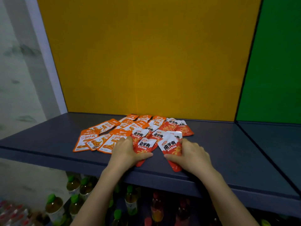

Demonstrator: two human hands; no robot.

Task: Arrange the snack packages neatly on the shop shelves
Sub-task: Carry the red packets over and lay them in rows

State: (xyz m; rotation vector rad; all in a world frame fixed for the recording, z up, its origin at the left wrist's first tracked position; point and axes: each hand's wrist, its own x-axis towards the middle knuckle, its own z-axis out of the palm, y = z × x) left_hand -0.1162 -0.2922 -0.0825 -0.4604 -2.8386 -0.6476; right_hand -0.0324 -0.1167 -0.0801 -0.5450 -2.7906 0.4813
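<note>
1. Hands both gripped: the left hand (126, 152) pinched a red konjac pouch (145, 146), and the right hand (191, 154) pinched a second red pouch (171, 148), near the front edge of the grey shelf (228, 160).
2. Squaring each before sliding it back among the other red pouches (175, 126) seemed wisest.
3. Orange pouches (97, 139) lay jumbled to the left and were best kept separate.

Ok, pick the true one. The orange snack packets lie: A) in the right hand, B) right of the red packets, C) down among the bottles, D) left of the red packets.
D: the orange packets lie on the shelf left of the red packets; the left hand grips one red packet, the right hand another.
</note>
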